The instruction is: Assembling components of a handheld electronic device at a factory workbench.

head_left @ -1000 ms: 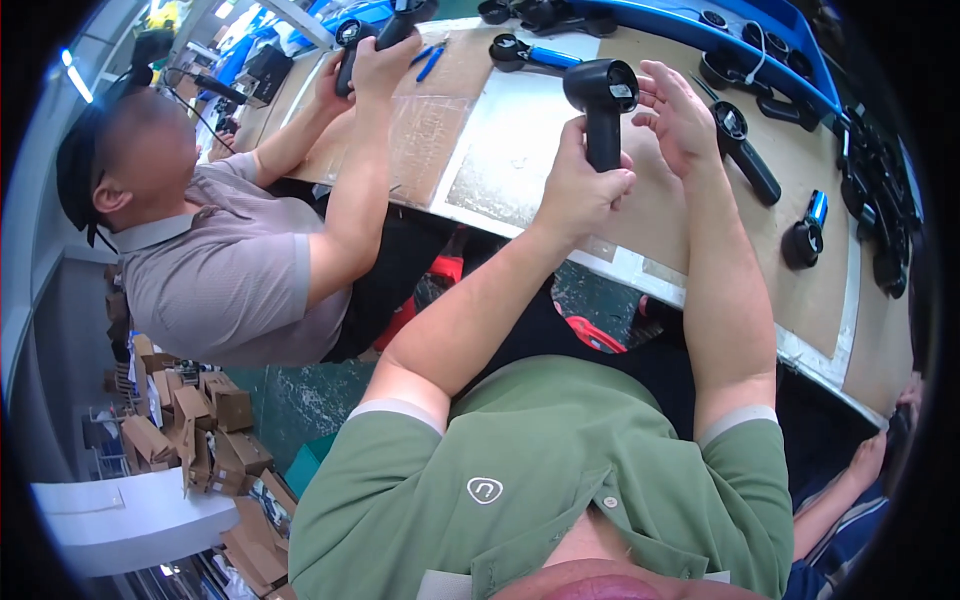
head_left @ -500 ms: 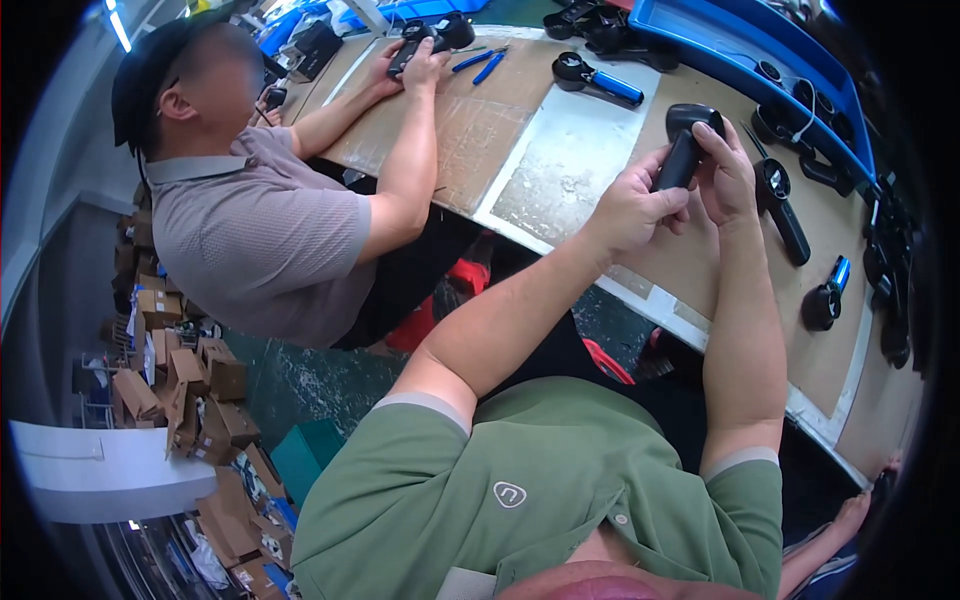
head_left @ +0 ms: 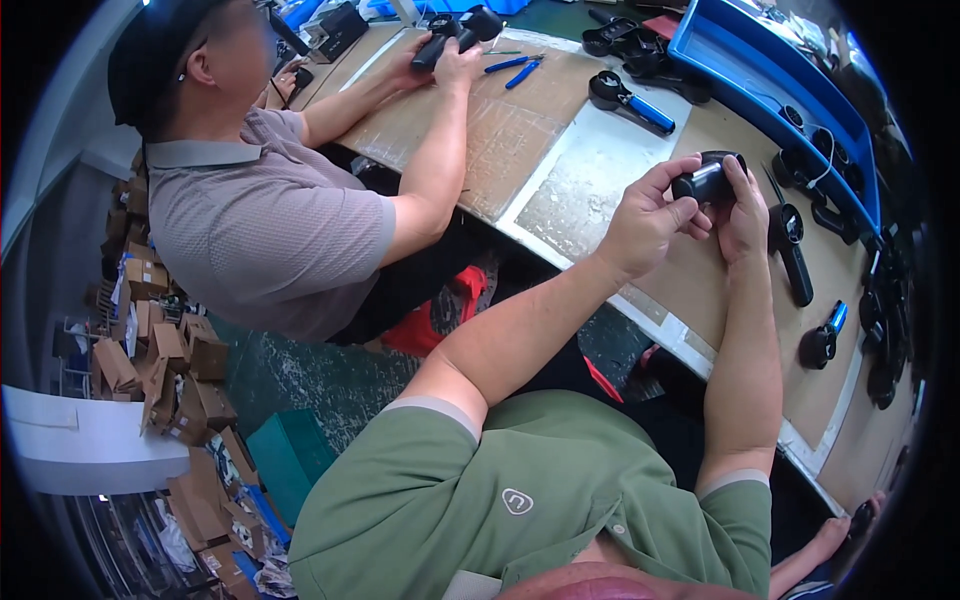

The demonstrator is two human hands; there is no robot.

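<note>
I hold a black handheld fan (head_left: 704, 184) above the table, its handle end tipped toward me. My left hand (head_left: 648, 218) is closed round the handle, thumb below and fingers on top. On the other side my right hand (head_left: 743, 217) grips the fan near its head, which is partly hidden by the fingers. Just right of my right hand lies another black handheld fan (head_left: 792, 255) on the tabletop. Nearer the front edge is a small fan head with a blue cylinder (head_left: 826, 336). A similar fan with a blue handle (head_left: 632, 104) lies beyond my left hand.
A long blue tray (head_left: 745, 105) with fan parts and white wire stands along the far right. Several black fans (head_left: 880, 330) line the table's right end. At left a co-worker (head_left: 270, 220) holds a black fan (head_left: 450, 42) near blue-handled pliers (head_left: 515, 70). Cardboard boxes fill the lower left.
The fan in my hands has tipped from nearly upright to lying with its handle end toward me. My hands have shifted slightly right and lower. The whole view has shifted a little.
</note>
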